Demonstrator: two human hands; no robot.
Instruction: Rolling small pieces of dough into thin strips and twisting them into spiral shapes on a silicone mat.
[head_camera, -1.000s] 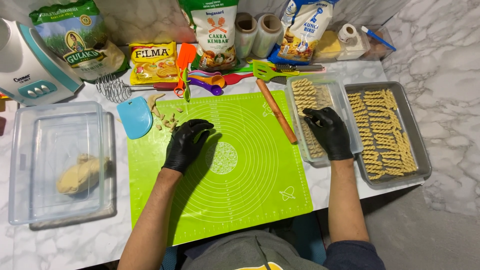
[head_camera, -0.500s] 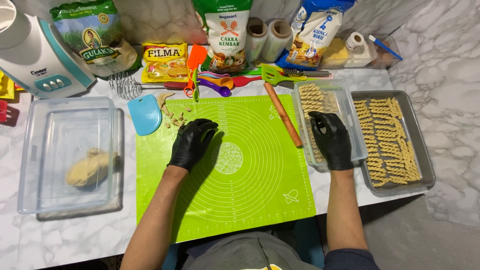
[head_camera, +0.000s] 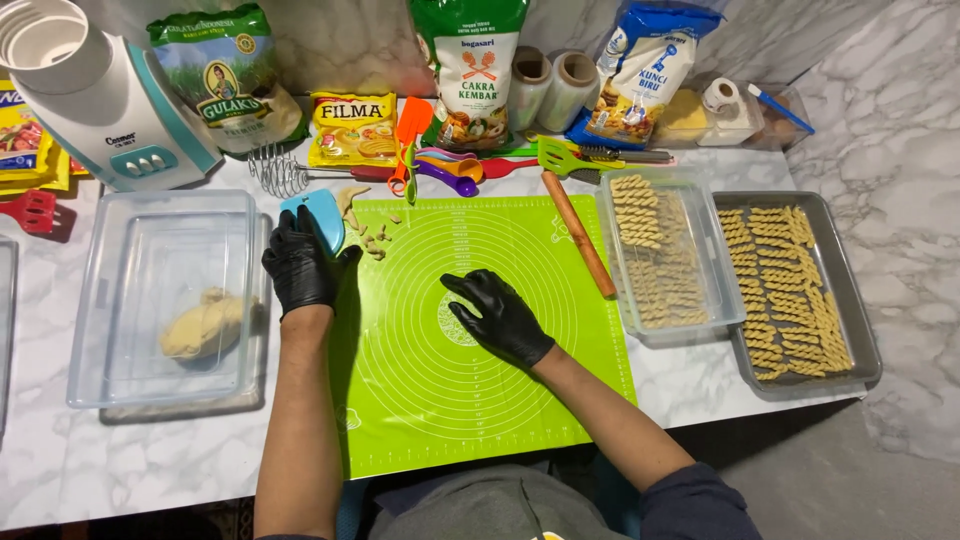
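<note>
Scraper (head_camera: 318, 217), light blue plastic, upper left at the mat's (head_camera: 500, 400) corner; I judge it light, stiff, best gripped along its rounded top edge. My left hand (head_camera: 298, 268) curls fingers round it. Right hand (head_camera: 497, 315) flat, fingers together, on mat centre. Dough bits (head_camera: 372, 238) beside.
</note>
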